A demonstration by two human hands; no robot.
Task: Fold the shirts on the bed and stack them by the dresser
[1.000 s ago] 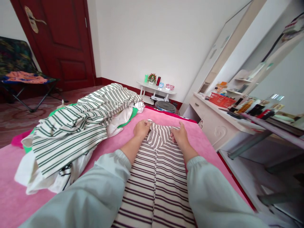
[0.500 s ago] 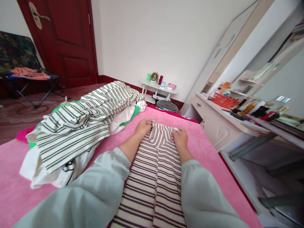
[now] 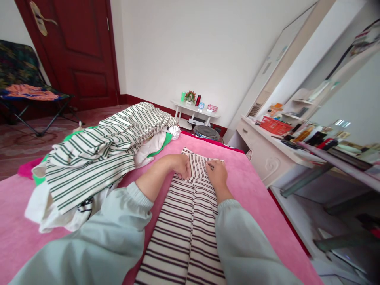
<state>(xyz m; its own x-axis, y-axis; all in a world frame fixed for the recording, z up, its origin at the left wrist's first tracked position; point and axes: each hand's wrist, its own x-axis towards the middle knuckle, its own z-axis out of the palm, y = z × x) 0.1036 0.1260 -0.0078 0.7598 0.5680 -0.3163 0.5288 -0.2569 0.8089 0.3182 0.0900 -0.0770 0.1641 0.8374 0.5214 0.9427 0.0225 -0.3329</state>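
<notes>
A long white garment with dark stripes [image 3: 175, 233] lies lengthwise before me, a line running down its middle; its exact kind is unclear. At its far end, the cloth shows a wide band with slanting stripes. My left hand [image 3: 180, 165] is bent at the wrist on the left side of this band, fingers curled downward and closed on the cloth. On the right side, my right hand [image 3: 217, 173] pinches the same band with curled fingers. Part of each hand's fingertips is hidden.
A pink bed cover [image 3: 246, 206] lies underneath. Left is a heap of clothes with a green-striped garment [image 3: 97, 158] on top. A dressing table [image 3: 261, 146] with a red basket [image 3: 274, 126] stands right. Beyond the bed are a low white shelf [image 3: 196, 109] and a folding chair [image 3: 29, 95].
My left hand has shifted from the band's far left corner toward me, its wrist now bent. My right hand has moved slightly inward. The far left corner of the cloth now lies uncovered.
</notes>
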